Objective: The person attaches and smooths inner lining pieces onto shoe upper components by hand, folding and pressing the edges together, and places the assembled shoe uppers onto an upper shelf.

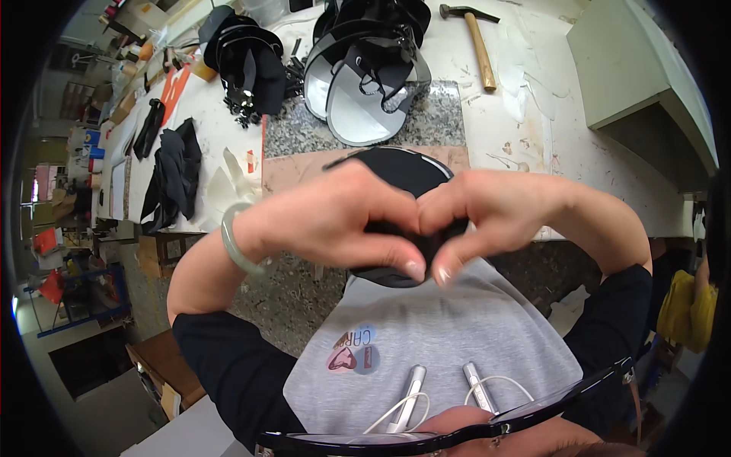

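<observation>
A black rounded piece (403, 169) with a thin pale strip along its far right edge lies between my hands, partly over the bench's near edge. It looks like soft sheet material, but its kind is hard to make out. My left hand (343, 217), with a pale green bangle (230, 240) at its wrist, closes on it from the left. From the right my right hand (495, 213) closes on it too. The curled index fingers meet over its middle, and the thumbs point toward each other nearer to me. My hands hide much of the piece.
Beyond the piece, black items with pale oval panels (365, 114) rest on a speckled stone slab (440, 122). A hammer (480, 49) lies at the far right, near a pale metal box (632, 61). Black pieces (173, 171) and another black stack (247, 61) lie left.
</observation>
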